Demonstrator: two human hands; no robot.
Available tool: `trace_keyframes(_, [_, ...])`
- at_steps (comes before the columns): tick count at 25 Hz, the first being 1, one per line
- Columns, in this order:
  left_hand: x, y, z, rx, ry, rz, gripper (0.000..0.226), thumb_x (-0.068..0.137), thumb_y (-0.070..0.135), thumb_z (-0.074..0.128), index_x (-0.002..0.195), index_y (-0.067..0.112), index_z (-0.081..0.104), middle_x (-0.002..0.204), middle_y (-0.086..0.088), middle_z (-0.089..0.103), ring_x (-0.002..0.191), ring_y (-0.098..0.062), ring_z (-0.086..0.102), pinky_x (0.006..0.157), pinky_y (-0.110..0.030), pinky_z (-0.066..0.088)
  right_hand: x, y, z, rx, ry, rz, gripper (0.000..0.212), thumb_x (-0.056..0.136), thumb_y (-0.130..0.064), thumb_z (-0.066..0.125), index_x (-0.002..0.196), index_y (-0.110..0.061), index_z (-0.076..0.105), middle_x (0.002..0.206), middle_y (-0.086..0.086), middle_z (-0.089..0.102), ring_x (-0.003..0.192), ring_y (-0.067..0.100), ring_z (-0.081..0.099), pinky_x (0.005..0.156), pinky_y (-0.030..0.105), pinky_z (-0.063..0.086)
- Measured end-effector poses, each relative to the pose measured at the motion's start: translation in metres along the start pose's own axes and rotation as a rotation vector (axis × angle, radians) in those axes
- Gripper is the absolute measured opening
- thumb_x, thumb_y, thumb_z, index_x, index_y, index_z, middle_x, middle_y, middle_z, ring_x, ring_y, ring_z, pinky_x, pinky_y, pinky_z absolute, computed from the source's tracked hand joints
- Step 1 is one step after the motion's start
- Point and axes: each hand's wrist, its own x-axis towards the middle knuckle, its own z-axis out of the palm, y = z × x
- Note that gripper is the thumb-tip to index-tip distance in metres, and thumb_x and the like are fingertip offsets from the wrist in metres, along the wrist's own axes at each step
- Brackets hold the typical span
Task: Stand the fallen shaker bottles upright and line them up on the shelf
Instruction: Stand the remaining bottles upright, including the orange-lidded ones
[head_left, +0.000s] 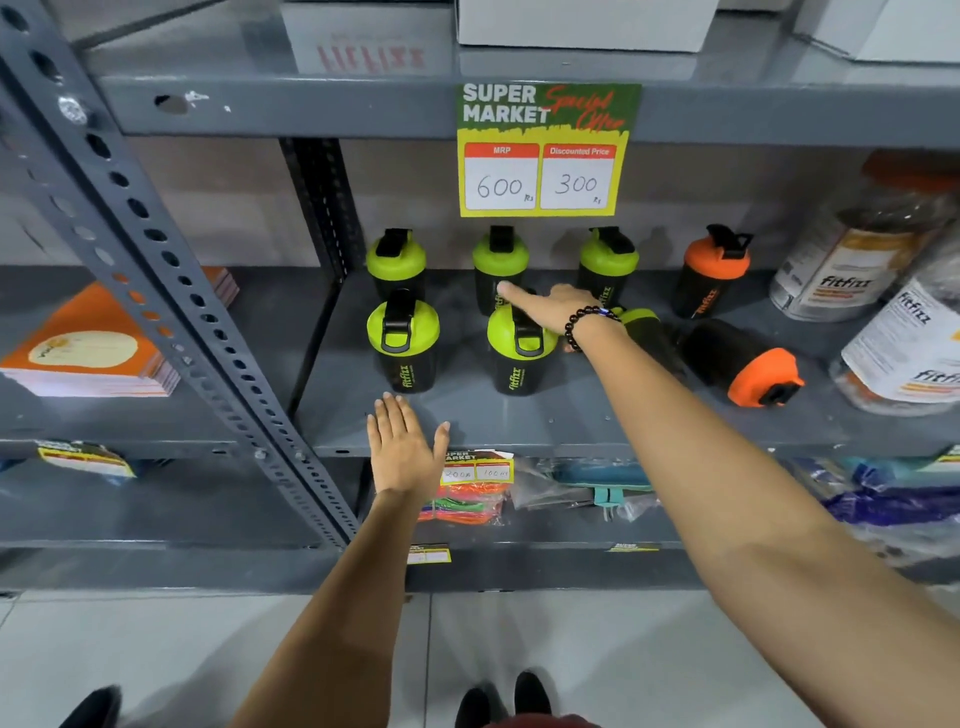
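Green-lidded fallen bottle (644, 332) lies at four o'clock of the open, empty right hand (545, 312), which should wrap its body and tip it upright; left hand (402, 447) hovers open, empty.

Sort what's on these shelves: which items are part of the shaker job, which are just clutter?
Job:
- upright green-lid shakers
- upright orange-lid shaker
- fallen orange-lid shaker
- fallen green-lid shaker, behind the right hand
- shelf

Clutter:
- price sign
- Fitfizz jars
- orange booklets
- packets below
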Motion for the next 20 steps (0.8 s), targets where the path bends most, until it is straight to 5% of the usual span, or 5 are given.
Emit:
trace_keyframes(2, [-0.006,0.007,0.002,-0.010,0.002,0.026,0.075,0.095,0.051,0.021,0.144,-0.002,0.002,0.156,-0.023,0.005,0.146,-0.033,0.000,0.118,-0.042,-0.004,-0.002,0.014,-0.006,0.118,0.192,-0.003,0.095,0.069,-0.082,0.038,0.131,-0.010,0.044,0.138,0.014,0.049,0.124,0.034,0.048,0.099,0.041,0.040])
trace_keyframes(7, [-0.023,0.044,0.017,-0.016,0.007,0.166,0.072,0.096,0.047,0.024,0.145,-0.002,0.006,0.156,-0.023,0.008,0.145,-0.035,0.002,0.119,-0.044,-0.003,-0.008,0.077,-0.013,0.057,0.569,0.041,0.058,0.085,-0.045,0.054,0.120,-0.001,0.046,0.128,0.022,0.049,0.121,0.041,0.045,0.095,0.049,0.040])
trace_keyframes(14, [-0.036,0.127,0.035,-0.003,-0.057,0.295,0.070,0.095,0.051,0.017,0.146,0.003,0.006,0.156,-0.023,0.007,0.145,-0.037,0.001,0.118,-0.045,-0.003,0.003,0.149,-0.021,-0.153,0.237,0.181,0.086,0.072,-0.054,0.068,0.132,0.000,0.037,0.139,0.021,0.043,0.129,0.037,0.039,0.105,0.046,0.036])
trace_keyframes(17, [-0.035,0.147,0.042,0.027,-0.047,0.188,0.074,0.094,0.053,0.016,0.145,0.000,0.005,0.155,-0.026,0.008,0.144,-0.038,0.002,0.118,-0.046,-0.003,0.015,0.161,-0.030,-0.063,0.081,0.152,0.079,0.064,-0.049,0.075,0.122,-0.002,0.048,0.128,0.017,0.056,0.117,0.035,0.053,0.095,0.039,0.047])
trace_keyframes(20, [-0.037,0.155,0.045,0.040,0.008,0.143,0.082,0.089,0.059,0.001,0.145,-0.001,0.004,0.155,-0.025,0.007,0.145,-0.037,0.003,0.118,-0.045,-0.002,0.022,0.169,-0.042,0.110,-0.033,0.172,0.053,0.049,-0.041,0.075,0.090,-0.009,0.064,0.095,0.007,0.068,0.092,0.025,0.063,0.080,0.034,0.055])
